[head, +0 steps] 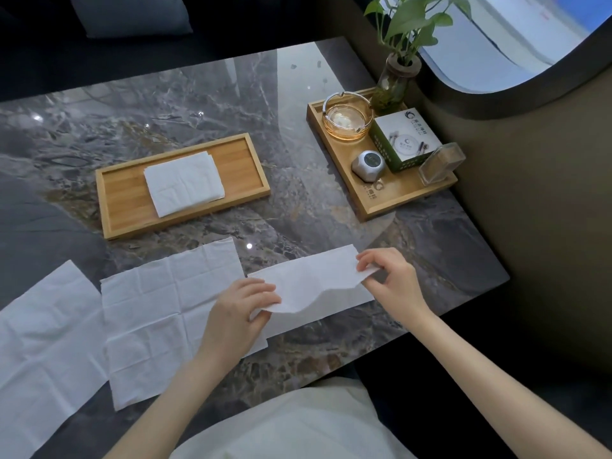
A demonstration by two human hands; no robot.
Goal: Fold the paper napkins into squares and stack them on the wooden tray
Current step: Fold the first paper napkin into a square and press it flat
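Both hands, left hand and right hand, pinched a half-folded napkin at 5 o'clock from the wooden tray.

No legible text in view. Logo and print on green-and-white box too small to read. Mark on side tray likewise unreadable.

Lounge booth, marble table, ashtray
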